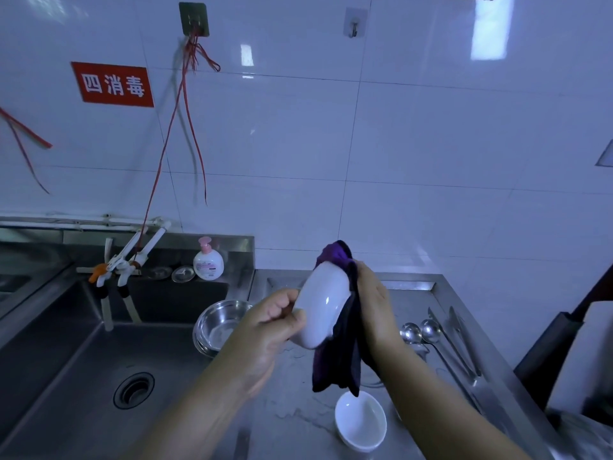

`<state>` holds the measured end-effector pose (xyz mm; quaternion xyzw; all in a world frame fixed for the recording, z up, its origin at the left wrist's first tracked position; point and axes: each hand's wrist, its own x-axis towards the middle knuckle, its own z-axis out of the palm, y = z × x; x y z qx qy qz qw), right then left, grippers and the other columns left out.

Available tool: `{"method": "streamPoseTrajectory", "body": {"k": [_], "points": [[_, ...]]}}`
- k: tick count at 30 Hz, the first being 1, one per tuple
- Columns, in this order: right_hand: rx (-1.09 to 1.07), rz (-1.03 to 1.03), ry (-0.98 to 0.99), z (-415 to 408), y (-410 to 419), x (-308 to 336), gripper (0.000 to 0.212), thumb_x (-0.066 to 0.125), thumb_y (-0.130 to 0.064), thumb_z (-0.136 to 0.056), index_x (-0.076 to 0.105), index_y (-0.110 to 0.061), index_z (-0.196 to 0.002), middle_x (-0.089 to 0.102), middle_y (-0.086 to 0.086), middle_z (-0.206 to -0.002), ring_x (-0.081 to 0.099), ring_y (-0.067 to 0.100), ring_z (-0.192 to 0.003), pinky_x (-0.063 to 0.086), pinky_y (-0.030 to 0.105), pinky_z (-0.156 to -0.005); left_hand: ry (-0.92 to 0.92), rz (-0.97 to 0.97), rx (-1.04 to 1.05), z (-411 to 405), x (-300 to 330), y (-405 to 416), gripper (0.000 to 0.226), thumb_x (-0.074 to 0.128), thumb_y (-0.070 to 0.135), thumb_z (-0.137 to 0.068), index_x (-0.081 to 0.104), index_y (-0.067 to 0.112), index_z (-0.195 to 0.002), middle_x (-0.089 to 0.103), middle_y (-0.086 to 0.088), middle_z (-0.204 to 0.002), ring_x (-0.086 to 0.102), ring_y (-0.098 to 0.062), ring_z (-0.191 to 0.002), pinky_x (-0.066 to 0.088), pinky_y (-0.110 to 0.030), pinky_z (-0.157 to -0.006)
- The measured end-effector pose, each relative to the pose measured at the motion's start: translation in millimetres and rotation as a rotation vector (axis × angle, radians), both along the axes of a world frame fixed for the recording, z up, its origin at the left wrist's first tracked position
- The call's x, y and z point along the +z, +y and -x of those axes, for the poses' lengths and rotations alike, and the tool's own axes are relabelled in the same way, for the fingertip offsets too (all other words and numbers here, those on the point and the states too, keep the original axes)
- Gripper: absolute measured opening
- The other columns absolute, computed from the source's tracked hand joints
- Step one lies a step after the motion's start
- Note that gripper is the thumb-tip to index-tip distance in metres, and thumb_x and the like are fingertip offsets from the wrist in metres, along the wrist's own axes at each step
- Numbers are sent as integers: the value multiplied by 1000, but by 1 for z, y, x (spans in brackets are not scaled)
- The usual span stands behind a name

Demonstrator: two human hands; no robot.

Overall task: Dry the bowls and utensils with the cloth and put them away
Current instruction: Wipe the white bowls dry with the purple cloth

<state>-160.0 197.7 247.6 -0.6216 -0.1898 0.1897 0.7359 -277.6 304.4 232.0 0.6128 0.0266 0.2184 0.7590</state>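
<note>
The left hand (265, 330) fingers grasp the white bowl (323, 307), raised above the bench (298, 419), right of the sink (66, 360). The right hand (374, 303) fingers pinch the cloth (341, 356) inside it. Better to turn the bowl slowly, pressing the cloth around the rim.

1. The light I work in is dim, cool and bluish
2. Bright window glare sits on the wall tiles (489, 31) at upper right
3. The red strings (189, 104) cast soft grey shadows on the wall
4. Straight lines bow toward the edges, wide-angle
5. My forearms blur at the bottom edge
</note>
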Motion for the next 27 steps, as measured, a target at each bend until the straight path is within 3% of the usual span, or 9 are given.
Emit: {"method": "streamPoseTrajectory", "body": {"k": [2, 4, 6, 9, 12, 17, 20, 22, 27], "points": [[10, 41, 95, 2, -2, -9, 44, 44, -64, -88, 68, -28, -79, 70, -6, -83, 67, 10, -73, 50, 23, -61, -35, 54, 10, -1, -3, 5, 21, 59, 16, -79, 72, 14, -96, 71, -8, -94, 64, -17, -87, 51, -25, -77], [-1, 21, 11, 5, -3, -20, 42, 43, -69, -86, 63, -33, -96, 69, -7, -96, 65, 10, -88, 52, 21, -72, -48, 75, -3, -2, -6, 10, 24, 60, 16, -79, 67, 8, -100, 68, -13, -99, 61, -21, -92, 49, -30, -84], [-14, -113, -28, 8, -2, -25, 22, 60, -49, -85, 62, -34, -101, 69, -4, -94, 65, 12, -84, 52, 19, -66, -20, 74, -42, -3, -8, 13, 29, 60, 14, -79, 63, 2, -106, 66, -17, -102, 60, -24, -96, 49, -32, -85], [37, -209, -101, 7, -7, -25, 23, 68, -28, -79, 67, -36, -100, 72, -4, -91, 67, 12, -80, 53, 21, -63, 61, 106, -99, -2, -6, 20, 45, 65, 9, -70, 59, 0, -114, 65, -22, -106, 61, -31, -96, 53, -36, -79], [94, -131, -319, 5, -11, -24, 43, 69, -26, -70, 65, -40, -111, 69, -8, -101, 65, 9, -87, 52, 19, -67, 163, 56, -103, -2, 4, 30, 52, 71, 21, -69, 62, 8, -118, 66, -22, -114, 64, -36, -102, 51, -49, -83], [13, 100, -864, -2, -14, -22, 55, 61, -42, -79, 48, -38, -132, 50, -6, -124, 50, 9, -116, 41, 23, -98, 211, -18, -113, -4, 12, 31, 39, 68, 19, -73, 66, 7, -109, 70, -19, -103, 66, -31, -94, 50, -38, -79], [-82, 208, -1159, -1, -14, -19, 58, 39, -61, -91, 49, -25, -136, 48, 5, -130, 45, 22, -122, 37, 31, -102, 178, -46, -120, -6, 11, 21, 31, 72, 21, -73, 66, 3, -98, 69, -20, -85, 64, -31, -85, 47, -37, -79], [-153, 229, -1268, 0, -13, -19, 53, 27, -55, -97, 52, -24, -133, 50, 5, -129, 44, 21, -120, 36, 30, -101, 147, -45, -129, -7, 9, 15, 27, 72, 19, -74, 67, 4, -96, 69, -21, -81, 64, -32, -86, 48, -37, -81], [-107, 62, -875, -5, -10, -13, 40, 32, -33, -97, 63, -27, -122, 57, -7, -122, 51, 12, -120, 40, 24, -97, 112, 113, -82, -9, 4, 11, 39, 71, 13, -69, 66, 4, -106, 68, -21, -104, 62, -31, -97, 46, -40, -84]]}}
